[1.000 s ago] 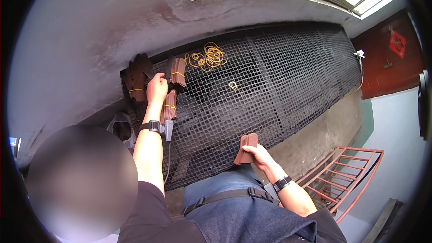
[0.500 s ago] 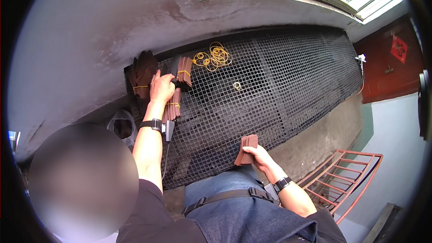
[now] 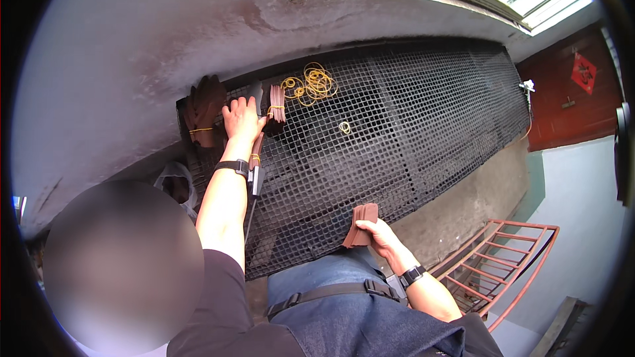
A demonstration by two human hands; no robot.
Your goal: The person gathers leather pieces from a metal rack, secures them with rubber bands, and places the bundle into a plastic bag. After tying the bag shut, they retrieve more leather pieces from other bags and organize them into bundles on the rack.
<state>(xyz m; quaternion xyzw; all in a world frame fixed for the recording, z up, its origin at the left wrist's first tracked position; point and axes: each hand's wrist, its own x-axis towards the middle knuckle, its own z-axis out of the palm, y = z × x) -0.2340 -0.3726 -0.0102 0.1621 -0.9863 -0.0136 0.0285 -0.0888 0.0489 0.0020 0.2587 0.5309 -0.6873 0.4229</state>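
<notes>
My left hand [image 3: 243, 119] reaches over the banded bundles at the left end of the mesh surface, its fingers spread and bent, the thumb out to the right. Just right of it stands a bundle of thin brown pieces [image 3: 277, 106] tied with a yellow band. Another brown bundle [image 3: 256, 152] is partly hidden below the wrist. Left of the hand lie larger dark brown pieces [image 3: 205, 109], also banded. Near the front edge, my right hand [image 3: 380, 235] is closed on a fanned stack of brown flat pieces [image 3: 362, 225], thumb on top.
Loose yellow rubber bands [image 3: 317, 84] lie in a heap on the black mesh surface [image 3: 430, 119], and a few pale bands [image 3: 344, 128] lie nearer. A plastic bag [image 3: 175, 182] sits off the left end. A reddish metal rack [image 3: 499, 261] stands at the right.
My left hand has shifted slightly right and away from me, its fingers more spread. The upper bundle beside it has turned, showing paler edges. My right hand still holds the stack, now more fanned.
</notes>
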